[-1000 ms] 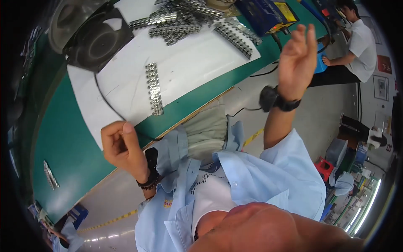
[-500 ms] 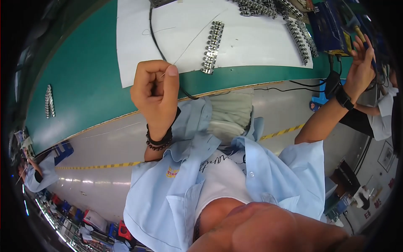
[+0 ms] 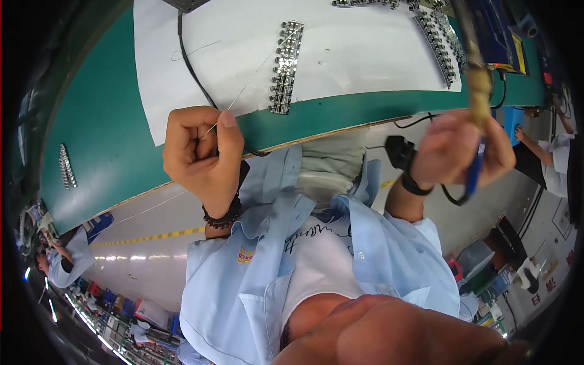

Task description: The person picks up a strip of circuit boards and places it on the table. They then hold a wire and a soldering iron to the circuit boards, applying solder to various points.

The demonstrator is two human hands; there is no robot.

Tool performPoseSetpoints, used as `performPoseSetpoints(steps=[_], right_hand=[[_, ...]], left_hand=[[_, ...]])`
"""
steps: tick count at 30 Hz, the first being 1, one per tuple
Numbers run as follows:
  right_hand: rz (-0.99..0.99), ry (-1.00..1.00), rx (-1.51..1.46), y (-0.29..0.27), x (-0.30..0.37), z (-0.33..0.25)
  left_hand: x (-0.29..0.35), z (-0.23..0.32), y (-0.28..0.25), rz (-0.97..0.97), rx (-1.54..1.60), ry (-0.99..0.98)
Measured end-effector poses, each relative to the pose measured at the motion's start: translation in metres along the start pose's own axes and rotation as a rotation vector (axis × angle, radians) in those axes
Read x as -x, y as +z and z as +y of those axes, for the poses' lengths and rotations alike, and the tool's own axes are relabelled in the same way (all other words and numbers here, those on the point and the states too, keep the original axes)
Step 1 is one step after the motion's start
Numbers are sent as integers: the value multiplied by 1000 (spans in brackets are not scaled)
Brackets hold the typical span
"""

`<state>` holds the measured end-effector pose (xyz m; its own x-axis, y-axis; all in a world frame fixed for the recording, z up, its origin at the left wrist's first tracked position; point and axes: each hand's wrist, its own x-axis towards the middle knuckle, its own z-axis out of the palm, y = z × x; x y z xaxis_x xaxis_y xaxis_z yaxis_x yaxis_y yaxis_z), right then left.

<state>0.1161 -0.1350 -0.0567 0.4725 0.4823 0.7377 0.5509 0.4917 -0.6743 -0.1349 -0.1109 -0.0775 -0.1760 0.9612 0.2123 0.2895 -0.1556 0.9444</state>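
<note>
My left hand (image 3: 204,152) is closed in a pinch on a thin silvery solder wire (image 3: 250,78), just over the table's near edge. The wire slants up from the fingertips, its tip over the upper end of a strip of small shiny metal parts (image 3: 285,70). That strip lies on a white sheet (image 3: 353,58). Off to the right, my right hand (image 3: 453,149) is blurred by motion. It grips a soldering iron (image 3: 479,91), also blurred, with its front end pointing away from me and its blue rear end showing below the fingers.
More metal strips (image 3: 435,45) lie at the sheet's right side, beside a dark blue box (image 3: 502,42). One short strip (image 3: 67,166) rests on the green tabletop (image 3: 100,134) at left. A black cable (image 3: 190,61) crosses the sheet. Other people work at both far sides.
My right hand has come left from beside the blue box, bringing the soldering iron with it. The view has shifted a little; my left hand still pinches the solder wire.
</note>
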Motion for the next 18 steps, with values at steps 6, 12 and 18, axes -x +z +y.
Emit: performPoseSetpoints(steps=[6, 12, 18], right_hand=[[-73, 339, -369, 38, 19, 0], [-119, 399, -355, 49, 31, 7], [-171, 365, -217, 43, 31, 8]], left_hand=[[3, 2, 4, 34, -86, 23], [0, 3, 3, 37, -44, 34], [2, -2, -2, -14, -15, 89]])
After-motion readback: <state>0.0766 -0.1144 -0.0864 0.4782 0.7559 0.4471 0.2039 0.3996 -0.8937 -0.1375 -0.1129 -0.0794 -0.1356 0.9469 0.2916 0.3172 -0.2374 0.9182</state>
